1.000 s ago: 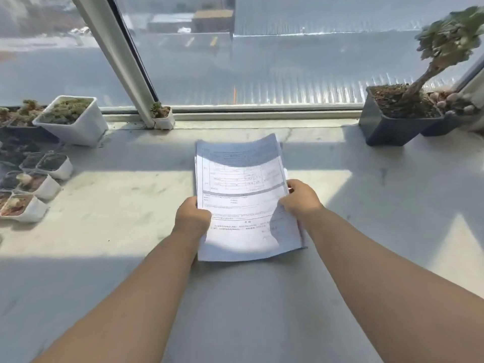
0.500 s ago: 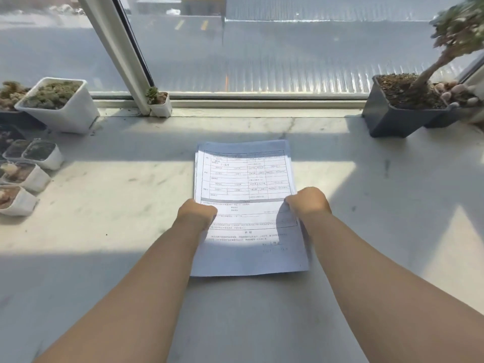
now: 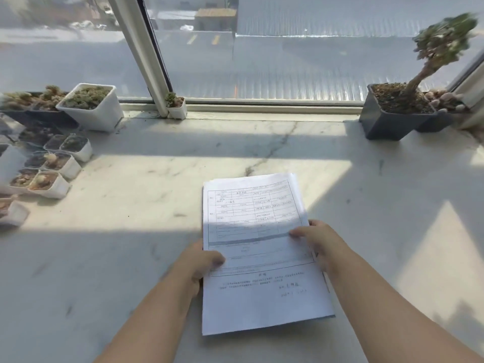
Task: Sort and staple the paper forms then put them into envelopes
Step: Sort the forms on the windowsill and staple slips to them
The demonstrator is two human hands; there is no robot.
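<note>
- Far left of the stack of paper forms (image 3: 258, 247), a cluster of small white pots (image 3: 59, 170) holding soil and tiny succulents runs off the frame's left edge, so its full count cannot be told.
- Behind that cluster, still left of the forms, a larger white square pot (image 3: 100, 113) holds low green plants; dark pots (image 3: 39, 112) beside it are partly cut off.
- A tiny white pot (image 3: 178, 111) with one small succulent stands at the foot of the window frame post (image 3: 142, 56), beyond the forms and to their left.
- The left hand (image 3: 200, 263) grips the forms' left edge, thumb on top, fingers hidden beneath.
- The forms lie on the marble sill (image 3: 131, 205) at centre, near edge slightly raised; the top sheet shows a printed table and lines of text too blurred to read.
- The right hand (image 3: 318, 238) pinches the forms' right edge, thumb over the sheet, remaining fingers hidden under the paper.
- Far right of the forms, a grey square pot (image 3: 385, 124) of soil holds a small tree-like succulent (image 3: 442, 45), blurred; another dark pot behind it is mostly hidden.
</note>
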